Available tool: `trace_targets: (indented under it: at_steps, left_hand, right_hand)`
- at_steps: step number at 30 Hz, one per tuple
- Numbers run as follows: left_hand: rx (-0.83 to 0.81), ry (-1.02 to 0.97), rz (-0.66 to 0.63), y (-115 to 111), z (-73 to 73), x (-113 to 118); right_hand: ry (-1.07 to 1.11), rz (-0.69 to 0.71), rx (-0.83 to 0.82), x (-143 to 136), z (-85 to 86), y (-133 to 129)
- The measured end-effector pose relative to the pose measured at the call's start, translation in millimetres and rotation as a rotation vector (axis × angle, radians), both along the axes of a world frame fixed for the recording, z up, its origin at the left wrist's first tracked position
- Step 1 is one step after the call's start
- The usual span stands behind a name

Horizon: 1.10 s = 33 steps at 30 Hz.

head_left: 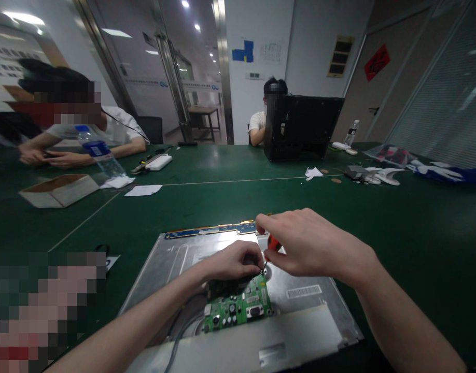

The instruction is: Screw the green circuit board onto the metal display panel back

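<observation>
A green circuit board (241, 303) lies on the metal back of a display panel (306, 305) right in front of me. My right hand (300, 243) grips a screwdriver (274, 243) with a red and black handle, its tip down at the board's upper right corner. Close beside that tip, my left hand (238, 261) is bent over the board's top edge with its fingertips together. Whether those fingers hold a small part is hidden. Along the panel's far edge runs a narrow blue circuit strip (210, 230). A grey cable (178, 342) curves at the board's left.
An open cardboard box (61, 191), a water bottle (100, 153) and white paper (143, 190) lie at the far left. One person sits there; another sits behind a black computer case (300, 127). Grey and white items (372, 175) lie at the right on the green table (417, 233).
</observation>
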<state>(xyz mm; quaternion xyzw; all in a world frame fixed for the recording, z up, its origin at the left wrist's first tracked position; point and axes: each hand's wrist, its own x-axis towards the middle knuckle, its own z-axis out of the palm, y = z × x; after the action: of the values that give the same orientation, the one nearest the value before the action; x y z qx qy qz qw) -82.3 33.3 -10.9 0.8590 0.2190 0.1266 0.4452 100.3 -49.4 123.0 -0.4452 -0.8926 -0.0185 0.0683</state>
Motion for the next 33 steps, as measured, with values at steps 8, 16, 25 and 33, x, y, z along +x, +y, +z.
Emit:
trace_targets:
  at_steps: [8,16,25,33]
  left_hand:
    - [-0.007,0.007,-0.012,-1.7,4.4,-0.2]
    - [-0.005,0.027,-0.001,-2.0,6.1,0.2]
    - [-0.002,0.010,-0.011,-1.7,5.2,0.6]
    - [0.012,0.005,-0.007,-0.7,0.1,-0.9]
  right_hand:
    - [-0.029,-0.077,-0.037,-0.5,-0.8,3.7]
    - [-0.016,-0.006,-0.067,3.8,3.4,0.4]
    - [-0.039,-0.062,-0.020,2.3,-1.6,4.0]
    - [0.010,0.017,-0.015,2.4,0.2,0.8]
